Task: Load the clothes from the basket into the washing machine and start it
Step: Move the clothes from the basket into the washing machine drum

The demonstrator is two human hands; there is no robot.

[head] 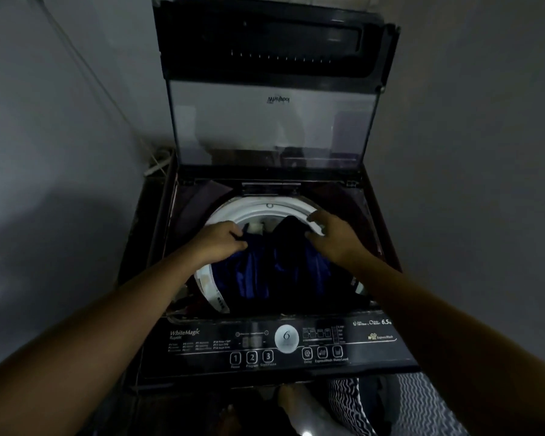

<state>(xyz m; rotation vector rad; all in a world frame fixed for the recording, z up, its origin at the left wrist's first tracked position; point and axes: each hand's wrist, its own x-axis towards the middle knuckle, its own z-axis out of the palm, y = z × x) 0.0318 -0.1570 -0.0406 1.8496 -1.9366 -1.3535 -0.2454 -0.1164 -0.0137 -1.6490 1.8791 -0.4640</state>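
Note:
A dark top-loading washing machine [158, 247] stands in front of me with its glass lid [271, 121] raised upright. A blue and black garment [265, 272] lies draped over the white drum rim [261, 212], filling most of the opening. My left hand [217, 240] grips the garment's dark edge at the left of the drum. My right hand [331, 234] hovers over the garment at the drum's right side, fingers spread and relaxed. The control panel [202, 350] with its round dial [286, 338] and numbered buttons runs along the front. The basket is out of view.
Grey walls close in on both sides of the machine. A white cable [158, 165] hangs in the back left corner. Below the panel I see my foot [296, 404] and black-and-white patterned cloth [416, 404].

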